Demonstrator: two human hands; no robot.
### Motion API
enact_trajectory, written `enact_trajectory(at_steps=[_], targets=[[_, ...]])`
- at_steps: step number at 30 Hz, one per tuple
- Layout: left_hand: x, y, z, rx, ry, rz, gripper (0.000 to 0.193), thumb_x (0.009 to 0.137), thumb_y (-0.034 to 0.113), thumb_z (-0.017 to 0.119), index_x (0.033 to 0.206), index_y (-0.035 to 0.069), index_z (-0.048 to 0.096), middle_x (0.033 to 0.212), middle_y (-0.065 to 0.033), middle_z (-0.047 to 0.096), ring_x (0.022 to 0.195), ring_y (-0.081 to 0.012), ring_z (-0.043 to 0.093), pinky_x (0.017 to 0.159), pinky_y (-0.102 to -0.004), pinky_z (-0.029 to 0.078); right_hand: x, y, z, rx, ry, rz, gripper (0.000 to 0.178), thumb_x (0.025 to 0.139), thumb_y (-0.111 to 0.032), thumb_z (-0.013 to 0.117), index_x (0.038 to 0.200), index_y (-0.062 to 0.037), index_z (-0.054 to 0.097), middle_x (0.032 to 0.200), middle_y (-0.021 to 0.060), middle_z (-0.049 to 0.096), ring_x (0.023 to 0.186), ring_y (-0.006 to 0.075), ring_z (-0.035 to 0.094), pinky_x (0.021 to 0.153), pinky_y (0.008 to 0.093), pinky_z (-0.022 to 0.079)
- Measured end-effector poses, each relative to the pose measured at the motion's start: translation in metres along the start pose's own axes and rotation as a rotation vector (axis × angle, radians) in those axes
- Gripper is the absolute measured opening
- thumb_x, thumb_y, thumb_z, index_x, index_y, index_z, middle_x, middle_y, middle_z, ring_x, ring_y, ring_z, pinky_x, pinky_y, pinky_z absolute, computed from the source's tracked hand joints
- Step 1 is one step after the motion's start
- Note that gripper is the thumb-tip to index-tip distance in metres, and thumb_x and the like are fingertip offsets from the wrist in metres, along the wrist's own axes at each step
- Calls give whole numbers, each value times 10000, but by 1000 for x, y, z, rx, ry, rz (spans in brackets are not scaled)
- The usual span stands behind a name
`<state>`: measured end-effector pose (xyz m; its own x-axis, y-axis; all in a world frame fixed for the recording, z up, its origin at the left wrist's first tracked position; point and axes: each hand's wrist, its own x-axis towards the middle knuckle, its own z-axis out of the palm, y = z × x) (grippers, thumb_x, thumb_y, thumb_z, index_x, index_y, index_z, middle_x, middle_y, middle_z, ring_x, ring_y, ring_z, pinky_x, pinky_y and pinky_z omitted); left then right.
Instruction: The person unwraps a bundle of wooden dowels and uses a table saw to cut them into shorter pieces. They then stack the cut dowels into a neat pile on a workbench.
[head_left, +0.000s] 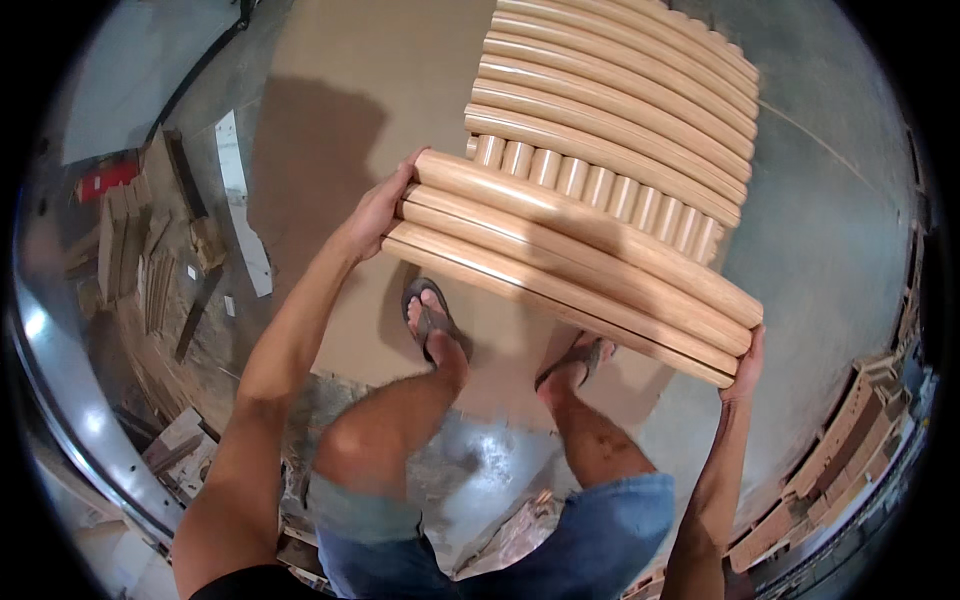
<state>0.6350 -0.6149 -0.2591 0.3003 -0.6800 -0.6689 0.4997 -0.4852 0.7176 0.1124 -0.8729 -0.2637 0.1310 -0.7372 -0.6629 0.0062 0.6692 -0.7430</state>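
A bundle of rounded light-wood mouldings (580, 255) spans the space between my two hands, several lengths side by side. My left hand (382, 207) grips its left end, fingers curled round the far edge. At the lower right end, my right hand (745, 365) clasps the other tip, its fingers partly hidden behind the wood. The bundle slants down to the right in the picture. Just beyond it lies a stack of similar wooden mouldings (615, 110), with one layer set crosswise, its rounded ends (600, 190) facing me.
Brown cardboard sheet (310, 190) covers the floor under the stack and my sandalled feet (432, 315). Scrap wood (130, 240) and a white strip (242, 200) lie on the left. Cardboard pieces (830, 460) line the right edge. A curved metal edge (70, 400) borders the lower left.
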Motion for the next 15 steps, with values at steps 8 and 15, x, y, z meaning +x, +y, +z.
enact_trajectory(at_steps=[8,15], targets=[[106,-71,-18,-24,-24,53,662,1051,554,234,1584,165,178,1492,-110,410,1336,-208,450,1115,-376,392,134,63,10,24,-67,-7,560,1058,-494,320,1373,-62,486,1361,101,565,1220,254,563,1051,414,450],[112,-92,7,-43,80,19,630,1058,528,264,1542,125,289,1480,-116,436,1308,-230,488,1110,-396,400,170,67,-7,80,-178,58,603,1040,-522,349,1368,-38,495,1336,133,584,1205,272,580,1058,421,449]])
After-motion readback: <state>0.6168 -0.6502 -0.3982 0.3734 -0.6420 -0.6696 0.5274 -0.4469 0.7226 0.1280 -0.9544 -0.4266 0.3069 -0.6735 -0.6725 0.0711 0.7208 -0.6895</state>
